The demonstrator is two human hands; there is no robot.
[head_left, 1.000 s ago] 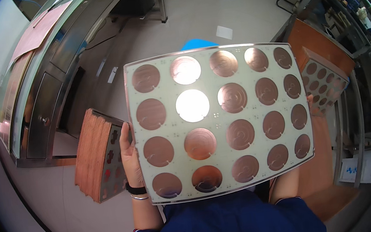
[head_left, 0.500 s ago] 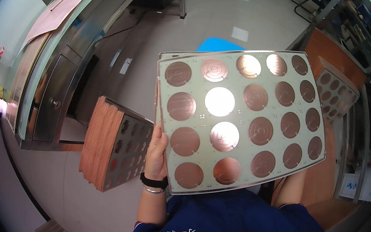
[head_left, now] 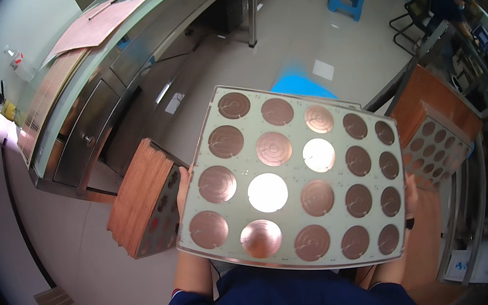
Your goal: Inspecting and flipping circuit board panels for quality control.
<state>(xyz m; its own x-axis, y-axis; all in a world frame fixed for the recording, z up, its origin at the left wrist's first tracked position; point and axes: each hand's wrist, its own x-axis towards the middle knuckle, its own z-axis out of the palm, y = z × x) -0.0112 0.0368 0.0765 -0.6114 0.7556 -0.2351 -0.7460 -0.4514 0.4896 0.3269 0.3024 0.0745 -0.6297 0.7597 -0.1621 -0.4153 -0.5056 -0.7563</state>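
Copper-disc panel turned clockwise since the earlier frame, left hand clamped on one edge, right hand, partly hidden, apparently clamped opposite, brown-edged stack near the left.

The panel covers most of the left hand at nine o'clock and nearly all of the right hand at four, leaving neither grip fully visible. It also hides part of the blurred blue object at twelve and part of the stack at nine. The lower edge cuts off the shirt at six; the co-worker at two is too small and dark to make out.
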